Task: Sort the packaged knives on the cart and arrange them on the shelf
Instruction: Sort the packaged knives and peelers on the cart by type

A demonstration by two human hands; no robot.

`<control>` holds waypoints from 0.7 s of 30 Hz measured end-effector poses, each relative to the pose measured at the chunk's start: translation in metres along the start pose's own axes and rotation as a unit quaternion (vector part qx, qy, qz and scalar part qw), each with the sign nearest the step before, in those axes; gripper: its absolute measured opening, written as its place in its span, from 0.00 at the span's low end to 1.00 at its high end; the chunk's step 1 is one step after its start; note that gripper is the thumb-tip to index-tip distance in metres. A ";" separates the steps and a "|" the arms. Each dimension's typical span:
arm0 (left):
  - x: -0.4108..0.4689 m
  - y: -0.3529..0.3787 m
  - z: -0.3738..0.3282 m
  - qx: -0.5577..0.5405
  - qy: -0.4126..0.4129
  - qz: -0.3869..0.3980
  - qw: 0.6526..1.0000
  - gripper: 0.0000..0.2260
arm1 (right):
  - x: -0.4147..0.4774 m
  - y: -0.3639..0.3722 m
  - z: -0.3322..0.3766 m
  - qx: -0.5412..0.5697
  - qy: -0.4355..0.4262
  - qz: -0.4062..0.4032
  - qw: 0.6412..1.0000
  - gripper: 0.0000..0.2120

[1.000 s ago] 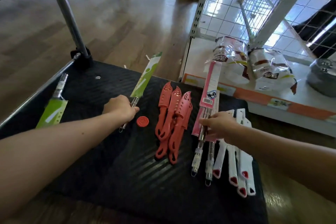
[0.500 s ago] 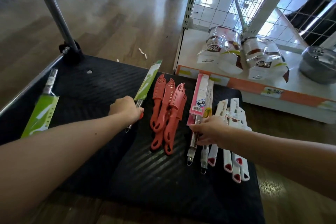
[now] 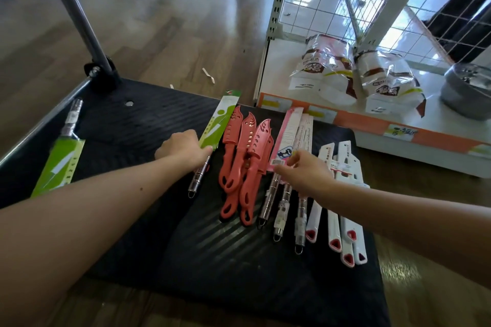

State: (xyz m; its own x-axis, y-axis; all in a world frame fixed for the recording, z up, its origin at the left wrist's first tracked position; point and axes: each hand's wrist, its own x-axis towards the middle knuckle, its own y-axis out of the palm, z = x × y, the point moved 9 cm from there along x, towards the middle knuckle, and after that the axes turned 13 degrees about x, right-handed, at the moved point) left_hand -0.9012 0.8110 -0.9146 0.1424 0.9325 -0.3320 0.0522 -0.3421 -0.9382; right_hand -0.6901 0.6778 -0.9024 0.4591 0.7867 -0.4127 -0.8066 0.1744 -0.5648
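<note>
Left grip (image 3: 183, 151): fingers curled round the green-sleeved knife (image 3: 220, 122) where the card sleeve meets the steel handle, left of centre in the frame.
Right grip (image 3: 305, 172): laid over the lower end of the pink-sleeved knives (image 3: 288, 130), fingers reaching towards the barcode label. Whether any finger curls under to clamp them cannot be told.
Cart deck (image 3: 239, 260): black and ribbed, carrying every knife in view. None is on the shelf yet.
Sorted rows: red plastic knives (image 3: 244, 156) overlap at centre. The pink-sleeved ones lie just right of them, and the white-sheathed knives (image 3: 334, 231) lie at the right edge. Handles point towards the person, probably so each kind can be gathered in one grab.
Why the green one is held: it lies just beside the red group, tip towards the upper frame, likely being lined up as its own row.
Stray: a second green-sleeved knife (image 3: 61, 164) sits well apart at the far left, tilted, and would belong with the held one.
Shelf (image 3: 438, 125): upper right, low white board with an orange price strip, holding bagged goods (image 3: 326, 66) and a metal pot (image 3: 467, 93).
Stage, as a judgement: sorting nearly done, shelving not begun.
</note>
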 end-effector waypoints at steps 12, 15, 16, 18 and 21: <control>0.024 -0.043 0.100 -0.021 -0.057 -0.029 0.998 0.14 | 0.019 0.056 0.107 -0.135 -0.214 0.029 0.967 0.15; 0.032 -0.058 0.137 -0.026 -0.082 -0.060 0.995 0.14 | 0.020 0.089 0.132 -0.178 -0.262 0.065 0.946 0.19; 0.033 -0.062 0.148 -0.029 -0.094 -0.073 0.992 0.15 | 0.020 0.101 0.139 -0.193 -0.276 0.077 0.939 0.19; 0.036 -0.068 0.168 -0.030 -0.122 -0.094 0.988 0.16 | 0.020 0.125 0.153 -0.215 -0.303 0.091 0.924 0.20; 0.037 -0.069 0.196 -0.017 -0.168 -0.106 0.980 0.20 | 0.019 0.161 0.170 -0.270 -0.341 0.116 0.893 0.20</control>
State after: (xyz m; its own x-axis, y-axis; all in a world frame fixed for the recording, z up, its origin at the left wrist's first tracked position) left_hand -1.0933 0.8923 -0.8809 -0.2092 0.9665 -0.1490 0.0793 -0.1351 -0.9877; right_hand -0.8748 0.8215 -0.8799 -0.1785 0.9746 -0.1354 -0.4692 -0.2053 -0.8589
